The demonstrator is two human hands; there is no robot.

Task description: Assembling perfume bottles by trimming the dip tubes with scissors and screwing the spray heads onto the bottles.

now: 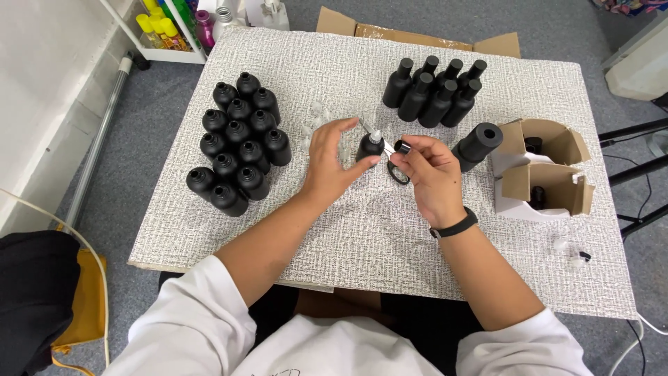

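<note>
Gripping a small black bottle [369,147] above the middle of the table [348,230], the left hand [334,163] closes around it; the right hand [428,174] pinches a black cap [402,147] just beside its neck.

14 uncapped black bottles [238,139], 7 capped bottles [435,89], 2 boxes [550,167]

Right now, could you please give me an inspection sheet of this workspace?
Surface: textured grey-white table.
Job's things: black bottle in the left hand; black cap at the right hand.
Clutter: uncapped black bottles on the left, capped bottles at the back, black tube, open small cartons, clear parts.
Grips: left shut on the bottle, right pinching the cap.
Cables: white cable at right.
Surroundings: grey floor, shelf of coloured bottles.
</note>
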